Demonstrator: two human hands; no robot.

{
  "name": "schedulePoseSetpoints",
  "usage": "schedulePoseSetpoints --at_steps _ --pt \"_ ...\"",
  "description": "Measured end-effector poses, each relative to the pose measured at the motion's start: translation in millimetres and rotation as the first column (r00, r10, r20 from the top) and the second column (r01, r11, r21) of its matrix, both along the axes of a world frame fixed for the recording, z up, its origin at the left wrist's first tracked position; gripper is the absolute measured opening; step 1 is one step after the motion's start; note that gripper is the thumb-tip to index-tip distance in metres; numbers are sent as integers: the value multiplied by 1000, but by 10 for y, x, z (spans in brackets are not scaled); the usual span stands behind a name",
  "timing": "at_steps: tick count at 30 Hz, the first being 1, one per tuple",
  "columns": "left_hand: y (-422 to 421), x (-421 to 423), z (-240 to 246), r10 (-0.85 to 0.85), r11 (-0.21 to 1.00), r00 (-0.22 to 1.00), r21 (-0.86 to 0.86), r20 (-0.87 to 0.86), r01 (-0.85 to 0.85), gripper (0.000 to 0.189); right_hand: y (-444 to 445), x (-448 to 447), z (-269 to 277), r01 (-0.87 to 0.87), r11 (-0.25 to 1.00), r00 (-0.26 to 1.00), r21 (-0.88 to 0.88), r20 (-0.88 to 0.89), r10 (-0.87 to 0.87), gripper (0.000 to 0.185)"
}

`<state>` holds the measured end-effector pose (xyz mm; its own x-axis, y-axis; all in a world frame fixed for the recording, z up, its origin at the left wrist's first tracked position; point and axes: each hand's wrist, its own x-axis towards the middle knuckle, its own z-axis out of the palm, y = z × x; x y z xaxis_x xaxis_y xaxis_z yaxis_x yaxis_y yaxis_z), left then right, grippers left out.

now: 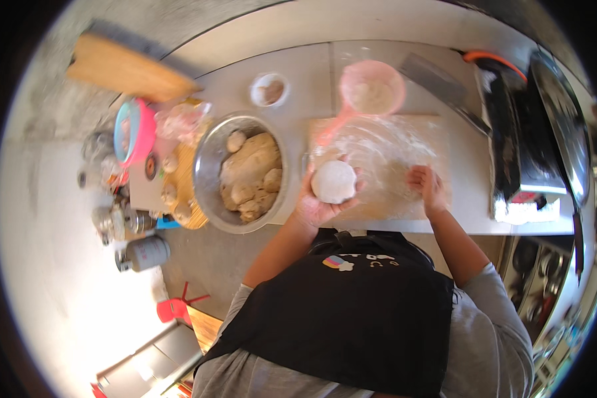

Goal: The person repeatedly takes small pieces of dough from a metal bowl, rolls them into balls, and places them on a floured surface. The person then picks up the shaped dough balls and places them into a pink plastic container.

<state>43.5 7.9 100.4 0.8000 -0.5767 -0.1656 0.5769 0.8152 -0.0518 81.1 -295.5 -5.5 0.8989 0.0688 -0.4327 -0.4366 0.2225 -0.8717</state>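
Note:
A round, floured ball of dough (334, 182) rests in my left hand (321, 206), palm up with the fingers curled around it. My right hand (428, 186) is blurred over the right part of a floured wooden board (378, 199); no object shows in it, and its fingers look partly bent. To the left of the board stands a large steel bowl (202, 199) with a big mass of brownish dough (251, 164) and smaller lumps. A pink handled scoop (346, 89) with flour (372, 95) sits at the board's back edge.
A cleaver (435, 79) lies at the back right, beside a black gas stove (527, 144) and a large wok (562, 124). A small white bowl (254, 90) stands behind the steel bowl. Farther left are a pink basin (147, 132), a round woven tray (199, 216) and a wooden board (129, 67).

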Motion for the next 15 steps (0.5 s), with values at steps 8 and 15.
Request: schedulePoseSetpoints --at_steps 8,15 --pt "1197 -288 548 236 830 936 447 260 -334 61 532 18 36 45 999 996 -7 -80 -46 51" --pt "3293 -465 672 486 371 807 756 337 -539 46 1260 -127 226 -225 969 974 -100 -17 225 40"
